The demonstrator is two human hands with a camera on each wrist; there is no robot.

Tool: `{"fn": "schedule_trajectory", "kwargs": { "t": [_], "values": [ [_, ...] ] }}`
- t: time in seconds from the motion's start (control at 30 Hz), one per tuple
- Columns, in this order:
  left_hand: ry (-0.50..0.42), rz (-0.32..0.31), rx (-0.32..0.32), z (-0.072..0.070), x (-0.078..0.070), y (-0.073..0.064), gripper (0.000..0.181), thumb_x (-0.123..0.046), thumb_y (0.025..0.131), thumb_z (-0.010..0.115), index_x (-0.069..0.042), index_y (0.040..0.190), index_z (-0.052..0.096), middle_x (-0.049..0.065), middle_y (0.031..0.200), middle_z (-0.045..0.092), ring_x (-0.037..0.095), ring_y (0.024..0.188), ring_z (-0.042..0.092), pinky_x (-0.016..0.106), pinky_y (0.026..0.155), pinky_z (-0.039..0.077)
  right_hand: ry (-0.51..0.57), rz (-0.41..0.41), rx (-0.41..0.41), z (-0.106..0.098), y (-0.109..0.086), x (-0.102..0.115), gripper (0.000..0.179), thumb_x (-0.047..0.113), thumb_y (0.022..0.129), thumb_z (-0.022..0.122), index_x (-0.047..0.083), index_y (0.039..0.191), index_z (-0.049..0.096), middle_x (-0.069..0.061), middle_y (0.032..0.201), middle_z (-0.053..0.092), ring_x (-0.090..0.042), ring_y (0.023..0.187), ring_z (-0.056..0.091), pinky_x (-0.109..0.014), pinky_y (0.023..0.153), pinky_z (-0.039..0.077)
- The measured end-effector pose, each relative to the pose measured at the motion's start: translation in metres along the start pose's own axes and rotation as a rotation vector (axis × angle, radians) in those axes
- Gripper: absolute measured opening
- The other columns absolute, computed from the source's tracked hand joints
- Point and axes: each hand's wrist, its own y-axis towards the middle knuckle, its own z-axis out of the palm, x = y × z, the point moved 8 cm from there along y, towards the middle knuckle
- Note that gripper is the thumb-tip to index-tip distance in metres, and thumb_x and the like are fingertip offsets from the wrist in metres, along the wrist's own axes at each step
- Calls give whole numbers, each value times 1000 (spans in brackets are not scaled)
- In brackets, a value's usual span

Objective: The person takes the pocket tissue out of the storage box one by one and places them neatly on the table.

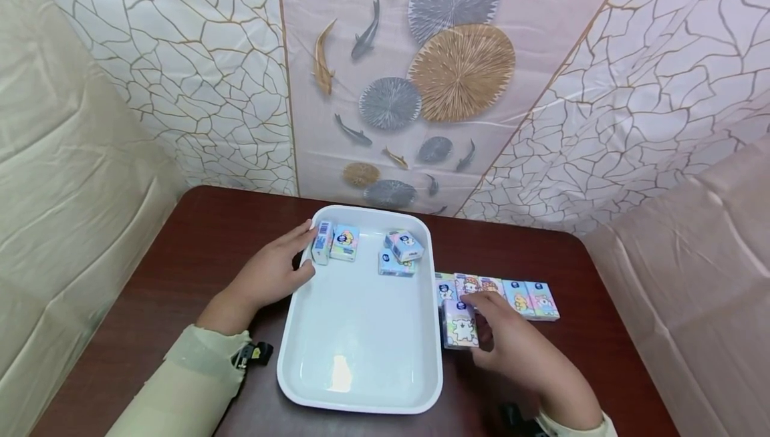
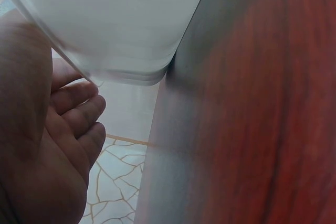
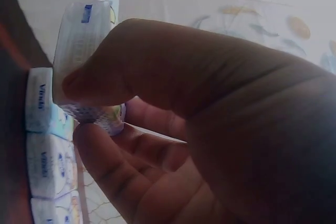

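My right hand (image 1: 511, 333) pinches a small pastel pack of tissues (image 1: 460, 325) between thumb and fingers, just outside the tray's right wall. In the right wrist view, the thumb lies across the pack's pale side (image 3: 84, 30). The left hand (image 1: 273, 270) holds the left rim of a white tray (image 1: 361, 409), with thumb and a finger over the edge. Its other fingers (image 2: 86, 116) are bent beneath the rim in the left wrist view. Inside the tray, a tissue pack (image 1: 323, 243) stands on edge beside another (image 1: 345, 243); at right, one (image 1: 404, 245) leans on another (image 1: 395, 264).
A row of several tissue packs (image 1: 542, 300) lies on the dark red-brown table (image 1: 180, 276), right of the tray. Some show the word Vinda (image 3: 42, 98). A patterned cloth (image 1: 385, 89) hangs behind the table, with pale fabric at both sides.
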Motion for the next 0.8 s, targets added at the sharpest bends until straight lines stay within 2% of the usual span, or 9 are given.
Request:
{"fn": "schedule_trajectory", "kwargs": {
  "t": [0.17, 0.4, 0.63, 0.8],
  "values": [
    [4, -6, 1, 0, 1, 0, 72, -37, 99, 60, -24, 165, 36, -2, 176, 23, 29, 154, 42, 56, 113, 49, 22, 15, 29, 13, 0, -5, 78, 9, 74, 88, 10, 146, 57, -3, 129, 57, -12, 88, 58, -19, 68, 53],
    [8, -3, -1, -1, 0, 0, 72, -37, 99, 60, -24, 165, 36, -1, 176, 23, 29, 154, 42, 55, 113, 50, 30, 31, 76, 32, 3, -8, 78, 14, 77, 89, 14, 148, 56, -2, 135, 56, -9, 84, 57, -20, 65, 51],
    [-1, -6, 4, 0, 0, 0, 72, -36, 99, 61, -23, 165, 37, 1, 176, 24, 30, 154, 43, 55, 111, 51, 60, 56, 86, 38, 4, -13, 78, 14, 77, 90, 15, 148, 57, -3, 133, 55, -8, 81, 58, -20, 63, 52],
    [0, -8, 4, 0, 0, 1, 72, -37, 99, 61, -24, 165, 36, 0, 176, 24, 30, 154, 42, 56, 112, 50, 62, 50, 91, 42, 6, -15, 77, 13, 78, 89, 11, 148, 57, -3, 133, 55, -9, 85, 60, -19, 66, 54]
  ]
}}
